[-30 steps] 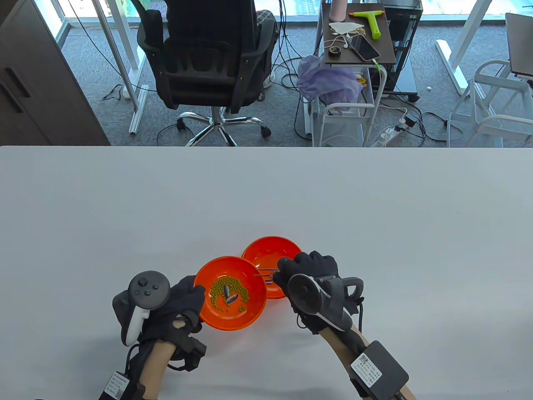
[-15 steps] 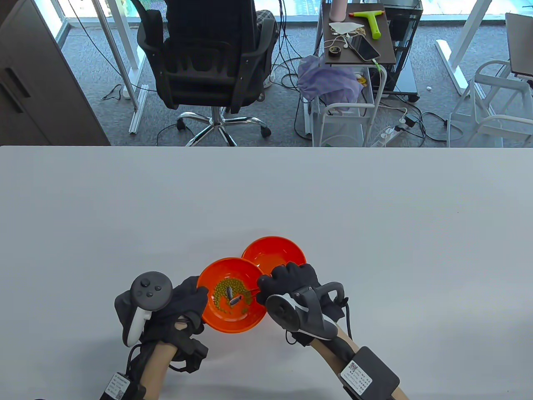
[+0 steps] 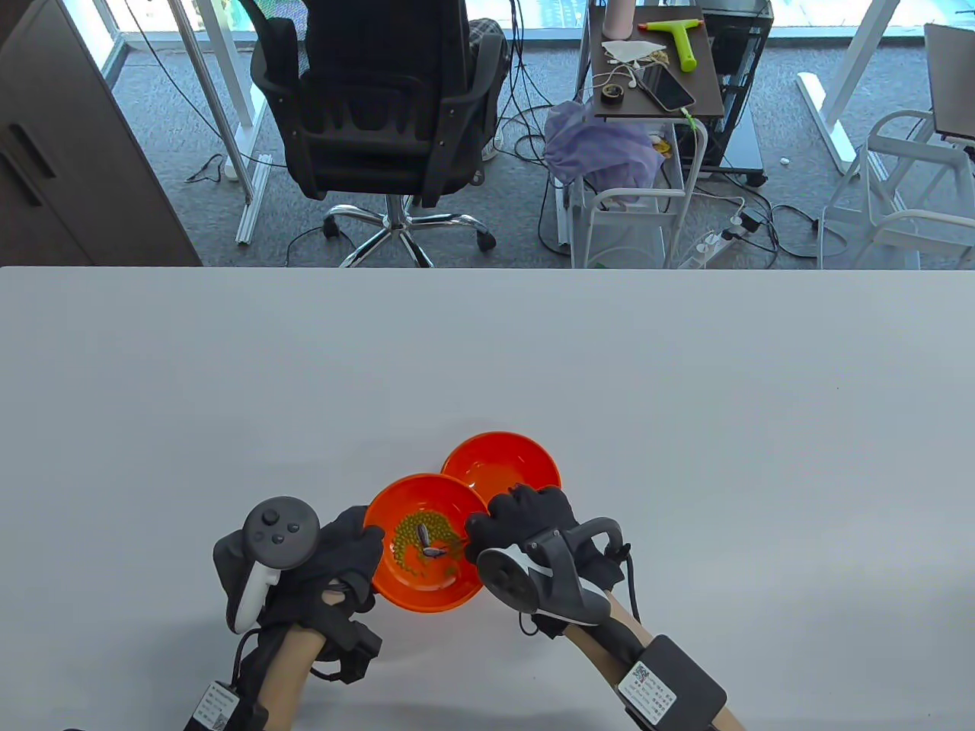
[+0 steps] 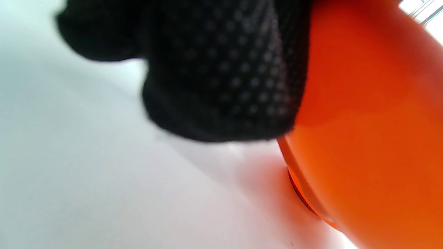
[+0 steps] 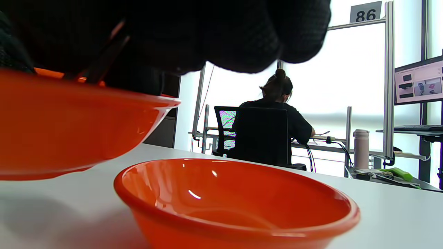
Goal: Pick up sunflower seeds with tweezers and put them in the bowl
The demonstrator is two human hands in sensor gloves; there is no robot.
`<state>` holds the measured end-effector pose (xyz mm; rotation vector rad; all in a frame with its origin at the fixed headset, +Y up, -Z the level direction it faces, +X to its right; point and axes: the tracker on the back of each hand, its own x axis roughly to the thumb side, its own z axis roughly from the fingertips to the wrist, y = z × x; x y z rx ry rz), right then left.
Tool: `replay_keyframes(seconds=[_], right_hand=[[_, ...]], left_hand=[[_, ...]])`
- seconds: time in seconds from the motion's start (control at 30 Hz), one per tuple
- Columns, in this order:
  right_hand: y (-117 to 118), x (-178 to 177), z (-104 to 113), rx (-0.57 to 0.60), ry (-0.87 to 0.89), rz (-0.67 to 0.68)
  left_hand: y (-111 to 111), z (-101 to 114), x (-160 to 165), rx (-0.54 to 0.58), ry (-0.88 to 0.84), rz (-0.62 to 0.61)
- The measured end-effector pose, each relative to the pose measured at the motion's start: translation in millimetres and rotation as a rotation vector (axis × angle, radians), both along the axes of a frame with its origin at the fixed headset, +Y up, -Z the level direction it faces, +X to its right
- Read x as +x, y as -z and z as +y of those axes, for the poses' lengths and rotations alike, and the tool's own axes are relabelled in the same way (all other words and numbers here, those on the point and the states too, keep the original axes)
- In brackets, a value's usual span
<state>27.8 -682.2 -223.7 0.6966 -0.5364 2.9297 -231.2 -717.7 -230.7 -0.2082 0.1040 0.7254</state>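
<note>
The right hand holds the tweezers, tips pointing left at the sunflower seeds lying on green beans in the near bowl. The left hand grips that bowl's left rim. The far bowl sits just behind, nearer the right hand.

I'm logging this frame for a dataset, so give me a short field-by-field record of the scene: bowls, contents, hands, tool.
near bowl: orange, tilted, holds green beans and sunflower seeds
far bowl: orange, on the table, inside mostly hidden by the hand
left hand: grips the near bowl's left rim
right hand: holds tweezers, tips among the seeds
seed in tweezers: cannot tell
</note>
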Motion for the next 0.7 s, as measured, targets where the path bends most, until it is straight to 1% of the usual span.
replay_keyframes(seconds=[0.27, 0.57, 0.7], right_hand=[[1, 5, 5, 0.035, 0.04, -0.025], [10, 26, 14, 0.079, 0.133, -0.168], [17, 38, 15, 0.068, 0.179, -0.24]], left_hand=[[0, 1, 0, -0.005, -0.002, 0.004], [0, 2, -1, -0.009, 0.001, 0.01], [0, 2, -2, -0.01, 0.001, 0.014]])
